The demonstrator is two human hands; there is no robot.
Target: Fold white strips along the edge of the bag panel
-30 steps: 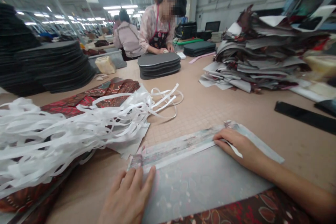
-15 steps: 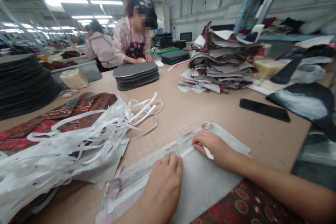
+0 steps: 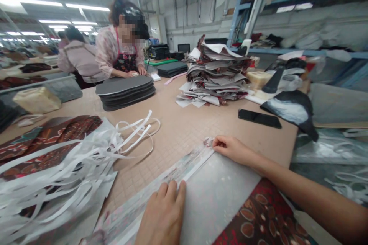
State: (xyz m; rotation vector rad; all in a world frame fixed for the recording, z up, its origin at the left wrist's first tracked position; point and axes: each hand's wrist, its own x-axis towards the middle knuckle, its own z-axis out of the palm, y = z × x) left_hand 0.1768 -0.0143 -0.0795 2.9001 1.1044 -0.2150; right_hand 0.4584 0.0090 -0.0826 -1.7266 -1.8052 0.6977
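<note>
A panel of fabric (image 3: 211,195) with its pale grey backing upward lies on the table in front of me. Along its far edge runs a narrow white tape (image 3: 198,163). My left hand (image 3: 163,212) rests flat on the panel, fingers stretched out and their tips beside the tape. At the panel's far right corner my right hand (image 3: 231,148) is closed in a pinch at the tape's end. Brown and red patterned cloth (image 3: 258,214) shows at the panel's near right side.
Loose white tapes (image 3: 86,160) lie heaped over patterned cloth (image 3: 57,134) on the left. Dark oval pads (image 3: 126,93) are stacked before a co-worker (image 3: 123,46). A tall stack of cut pieces (image 3: 217,72), a phone (image 3: 258,118) and a black cap-like item (image 3: 290,111) stand toward the right.
The view has swung to the right. My right hand has moved along the tape to the panel's corner, and the tape's loose end no longer shows below it. My left hand still presses the panel.
</note>
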